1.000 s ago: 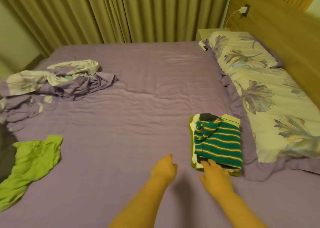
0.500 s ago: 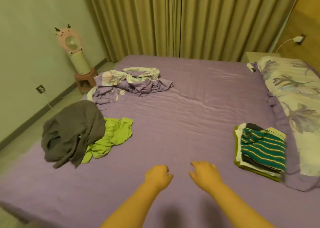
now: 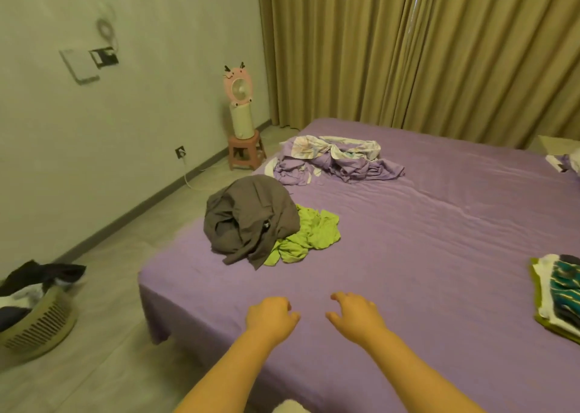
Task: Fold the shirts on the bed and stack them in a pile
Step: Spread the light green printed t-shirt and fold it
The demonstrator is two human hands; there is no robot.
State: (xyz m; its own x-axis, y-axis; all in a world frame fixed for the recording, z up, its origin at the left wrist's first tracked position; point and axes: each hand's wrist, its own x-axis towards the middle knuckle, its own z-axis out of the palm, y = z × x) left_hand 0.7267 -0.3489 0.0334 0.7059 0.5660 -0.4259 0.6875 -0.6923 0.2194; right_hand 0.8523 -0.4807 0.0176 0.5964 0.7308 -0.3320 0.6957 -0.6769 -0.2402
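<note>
Leftward now: floor (image 3: 103,287), seemingly a laundry basket (image 3: 37,321), appear.

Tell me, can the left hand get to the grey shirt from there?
Probably yes. The left hand holds nothing, and only bare purple sheet lies between it and the grey shirt, which sits on top of the green one.

**Where things lie around my hands**

My left hand (image 3: 271,317) and right hand (image 3: 356,315) hover side by side over the bed (image 3: 423,240). Ahead and left of my left hand an unfolded shirt (image 3: 251,221) lies partly on another shirt (image 3: 309,235). Beyond them sits crumpled bedding (image 3: 339,159). Far right of my right hand is the folded pile (image 3: 557,296). Far left, on the floor, stands a basket (image 3: 37,321).
</note>
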